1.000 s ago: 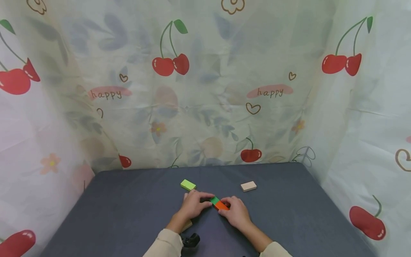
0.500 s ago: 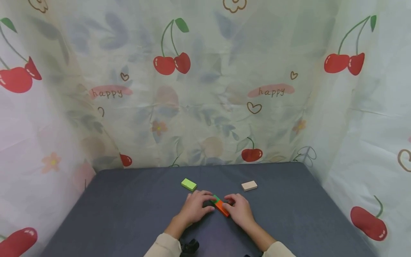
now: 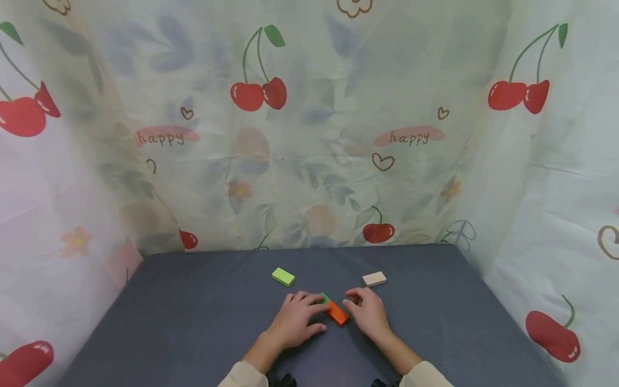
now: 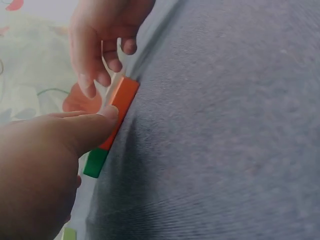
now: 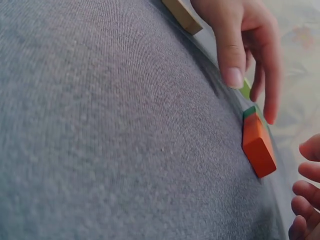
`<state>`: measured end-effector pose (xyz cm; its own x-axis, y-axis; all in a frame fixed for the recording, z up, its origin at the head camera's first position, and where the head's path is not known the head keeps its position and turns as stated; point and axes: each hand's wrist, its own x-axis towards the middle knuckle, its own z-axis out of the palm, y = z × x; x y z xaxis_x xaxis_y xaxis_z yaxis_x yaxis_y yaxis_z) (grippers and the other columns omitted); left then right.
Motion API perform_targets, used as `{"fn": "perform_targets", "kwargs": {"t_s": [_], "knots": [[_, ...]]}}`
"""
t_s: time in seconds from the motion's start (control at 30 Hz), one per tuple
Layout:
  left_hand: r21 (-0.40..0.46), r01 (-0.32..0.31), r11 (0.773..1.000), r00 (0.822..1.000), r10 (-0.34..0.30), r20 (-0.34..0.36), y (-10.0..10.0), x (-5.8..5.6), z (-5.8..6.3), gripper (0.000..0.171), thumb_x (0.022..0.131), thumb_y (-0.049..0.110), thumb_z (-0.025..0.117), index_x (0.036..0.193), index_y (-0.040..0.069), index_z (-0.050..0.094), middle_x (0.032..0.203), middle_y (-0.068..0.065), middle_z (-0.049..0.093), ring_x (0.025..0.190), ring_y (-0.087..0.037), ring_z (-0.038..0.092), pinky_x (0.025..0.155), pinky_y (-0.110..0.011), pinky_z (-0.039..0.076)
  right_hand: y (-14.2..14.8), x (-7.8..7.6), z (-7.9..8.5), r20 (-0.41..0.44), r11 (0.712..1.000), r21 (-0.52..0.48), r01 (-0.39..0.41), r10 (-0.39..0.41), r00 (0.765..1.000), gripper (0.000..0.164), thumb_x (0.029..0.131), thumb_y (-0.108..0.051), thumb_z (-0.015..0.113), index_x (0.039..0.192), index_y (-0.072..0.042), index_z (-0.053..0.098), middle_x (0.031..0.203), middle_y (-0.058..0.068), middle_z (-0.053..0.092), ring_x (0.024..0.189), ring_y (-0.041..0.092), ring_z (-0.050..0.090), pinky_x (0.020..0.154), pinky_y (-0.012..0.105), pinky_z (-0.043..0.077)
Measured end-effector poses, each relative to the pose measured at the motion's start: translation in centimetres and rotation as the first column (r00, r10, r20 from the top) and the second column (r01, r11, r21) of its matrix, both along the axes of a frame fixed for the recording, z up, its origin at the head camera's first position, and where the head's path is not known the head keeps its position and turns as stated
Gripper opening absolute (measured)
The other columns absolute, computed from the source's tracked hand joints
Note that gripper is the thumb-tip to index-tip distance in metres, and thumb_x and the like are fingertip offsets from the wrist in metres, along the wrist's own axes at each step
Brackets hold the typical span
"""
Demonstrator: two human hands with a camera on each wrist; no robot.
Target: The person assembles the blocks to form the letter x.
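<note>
An orange block (image 3: pixel 338 314) and a green block (image 3: pixel 326 298) lie end to end in a slanted row on the dark cloth. My left hand (image 3: pixel 296 319) reaches over the row's left side with its fingers spread, covering part of the green block in the head view. From the left wrist view, its thumb (image 4: pixel 102 120) overlaps the orange block's side. My right hand (image 3: pixel 370 314) hovers to the right of the orange block, apart from it, its fingers loosely bent around nothing.
Behind the row lie a lime-green block (image 3: pixel 283 277) on the left and a pale wooden block (image 3: pixel 374 279) on the right. Another wooden block (image 5: pixel 183 16) appears beyond the left hand in the right wrist view. Printed curtains (image 3: pixel 309 129) surround the table (image 3: pixel 184 312).
Both hands held the row's ends a second ago. My right hand has let go of the orange block and drawn off to the right. The left hand's fingers have loosened and spread.
</note>
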<state>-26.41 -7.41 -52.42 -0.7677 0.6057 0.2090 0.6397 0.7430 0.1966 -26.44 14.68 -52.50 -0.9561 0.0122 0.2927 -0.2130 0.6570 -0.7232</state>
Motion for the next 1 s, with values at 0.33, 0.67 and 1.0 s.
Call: {"fn": "perform_targets", "kwargs": {"t_s": [0.33,0.67,1.0], "knots": [[-0.052,-0.011,0.999,1.000,0.011,-0.007,0.1,0.7,0.1,0.053,0.090,0.052,0.064,0.139,0.036,0.055,0.141,0.006,0.050,0.118,-0.020,0.047,0.091,-0.049,0.036,0.4,0.2,0.2,0.005,1.000,0.006,0.020,-0.020,1.000,0.013,0.084,-0.013,0.076,0.096,-0.010,0.074,0.078,-0.004,0.055,0.066,0.011,0.049,0.061,0.029,0.042],[-0.069,-0.014,0.997,1.000,0.014,-0.002,0.2,0.7,0.2,0.053,0.090,0.052,0.063,0.140,0.037,0.054,0.141,0.006,0.050,0.118,-0.020,0.047,0.089,-0.048,0.036,1.1,-0.2,0.5,-0.023,0.999,-0.001,0.040,-0.040,0.999,0.013,0.083,-0.011,0.076,0.095,-0.008,0.074,0.078,-0.003,0.057,0.065,0.011,0.050,0.060,0.029,0.043],[-0.043,0.005,0.999,0.999,-0.004,0.040,0.2,0.7,0.0,0.053,0.090,0.052,0.063,0.140,0.037,0.053,0.144,0.005,0.047,0.118,-0.021,0.050,0.084,-0.043,0.040,1.7,-1.2,1.4,-0.078,0.992,0.122,0.037,-0.027,0.997,0.016,0.083,-0.014,0.077,0.098,-0.009,0.073,0.084,0.000,0.057,0.072,0.015,0.051,0.069,0.036,0.044]]}}
